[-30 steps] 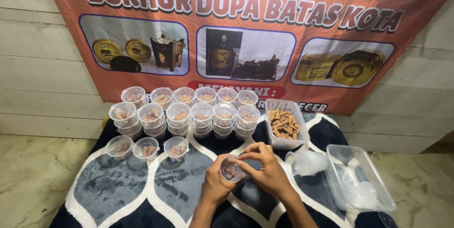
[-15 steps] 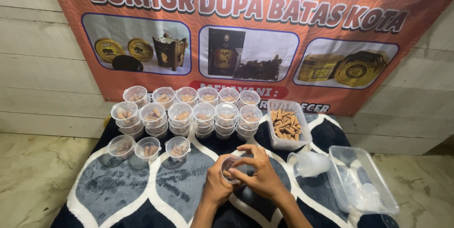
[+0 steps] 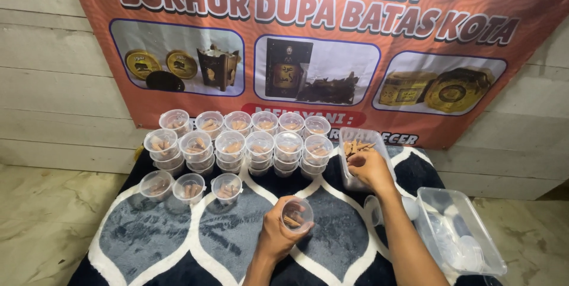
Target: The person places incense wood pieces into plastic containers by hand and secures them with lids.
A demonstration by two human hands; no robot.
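Two hands, one cup, three loose cups

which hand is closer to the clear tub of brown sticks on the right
Right. The right hand reaches into the clear tub of brown sticks, over its contents. The left hand is apart from it, nearer the person, holding a small clear cup above the patterned mat.

Filling small cups on a patterned mat

The left hand grips a small clear cup with a few brown pieces inside, tilted toward the camera. The right hand reaches into a clear tub of brown pieces. Filled cups stand in stacked rows near the wall under an orange banner. A clear box of lids lies at the right on the dark mat.
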